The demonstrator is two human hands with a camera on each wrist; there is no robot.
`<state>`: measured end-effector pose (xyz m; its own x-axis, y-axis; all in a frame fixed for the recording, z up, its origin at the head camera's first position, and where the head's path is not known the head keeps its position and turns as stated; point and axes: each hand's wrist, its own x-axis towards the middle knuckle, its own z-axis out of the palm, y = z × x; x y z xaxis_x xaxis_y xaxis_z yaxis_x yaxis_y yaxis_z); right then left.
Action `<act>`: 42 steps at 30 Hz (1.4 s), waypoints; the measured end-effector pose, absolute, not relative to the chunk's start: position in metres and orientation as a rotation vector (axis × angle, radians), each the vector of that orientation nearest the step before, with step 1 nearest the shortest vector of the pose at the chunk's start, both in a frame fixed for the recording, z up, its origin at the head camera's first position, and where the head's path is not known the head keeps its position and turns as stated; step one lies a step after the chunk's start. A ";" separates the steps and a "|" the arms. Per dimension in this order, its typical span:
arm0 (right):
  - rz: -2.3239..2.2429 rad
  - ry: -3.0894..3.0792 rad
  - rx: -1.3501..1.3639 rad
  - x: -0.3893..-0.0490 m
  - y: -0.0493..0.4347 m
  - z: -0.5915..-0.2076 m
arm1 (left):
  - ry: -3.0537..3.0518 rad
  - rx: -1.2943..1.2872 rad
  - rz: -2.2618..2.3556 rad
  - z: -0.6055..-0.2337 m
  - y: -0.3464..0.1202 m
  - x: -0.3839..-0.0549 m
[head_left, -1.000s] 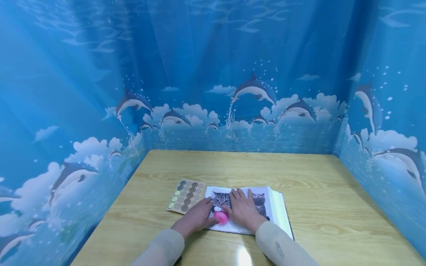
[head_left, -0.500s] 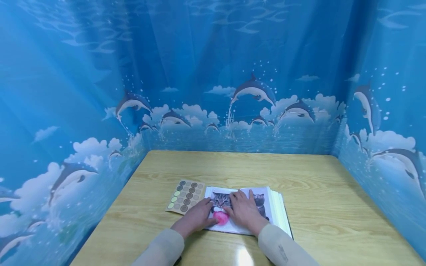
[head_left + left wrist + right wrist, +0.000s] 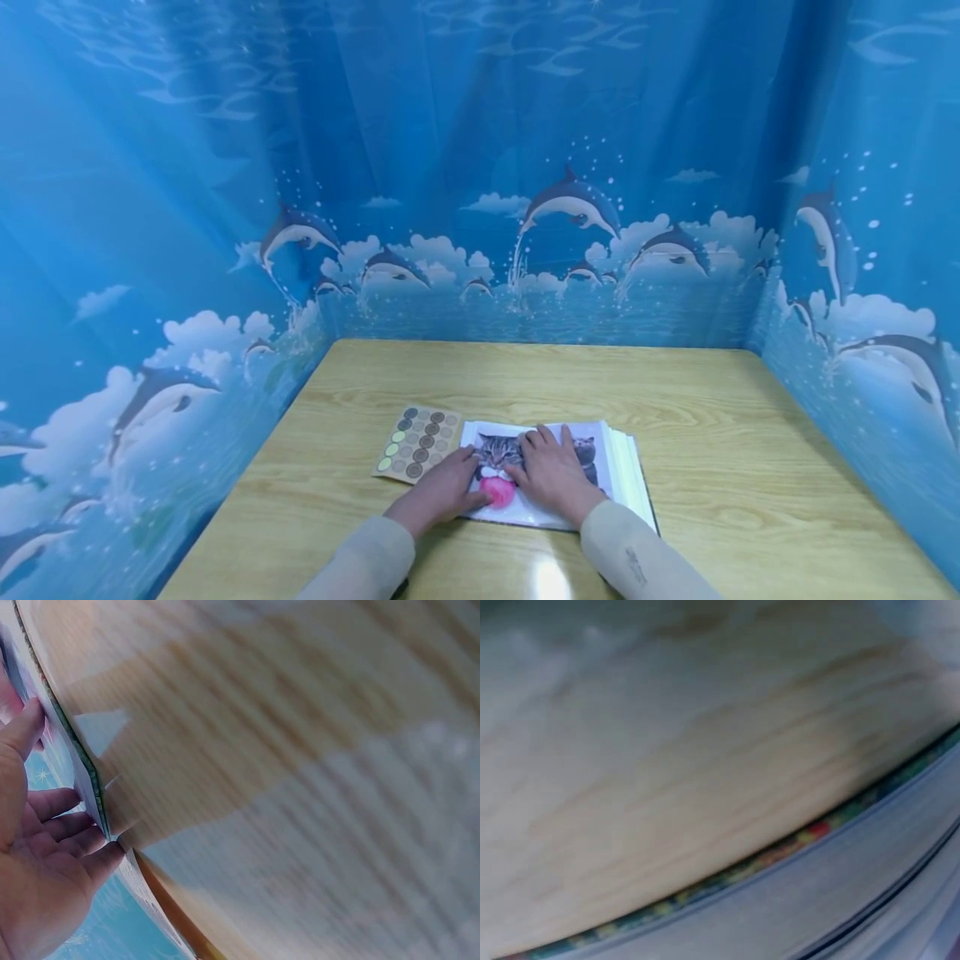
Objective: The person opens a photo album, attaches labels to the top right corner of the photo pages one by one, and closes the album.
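Note:
A photo album (image 3: 624, 475) lies open on the table, its pages showing a tabby cat with a pink ball (image 3: 497, 492) and a grey cat (image 3: 586, 457). My left hand (image 3: 441, 487) rests at the album's left edge, thumb over the page near the pink ball. In the left wrist view its extended fingers (image 3: 71, 825) touch the album's edge. My right hand (image 3: 553, 472) lies spread flat on the middle of the pages, between the two cats. The right wrist view shows the album's patterned cover edge (image 3: 780, 851), but that hand cannot be made out there.
A tan sheet of round stickers (image 3: 420, 443), some dark, some pale green, lies just left of the album. The wood-grain table (image 3: 735, 433) reaches back to a blue dolphin-printed curtain (image 3: 465, 167) on three sides.
The right hand has shifted very slightly to the right on the pages. My left hand, the album and the sticker sheet look the same.

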<state>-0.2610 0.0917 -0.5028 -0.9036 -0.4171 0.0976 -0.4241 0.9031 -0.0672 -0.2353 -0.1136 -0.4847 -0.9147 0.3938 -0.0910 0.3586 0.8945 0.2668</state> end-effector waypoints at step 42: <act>0.168 -2.989 0.660 -0.265 0.086 -0.507 | 2.922 0.560 0.368 -0.488 -0.114 -0.236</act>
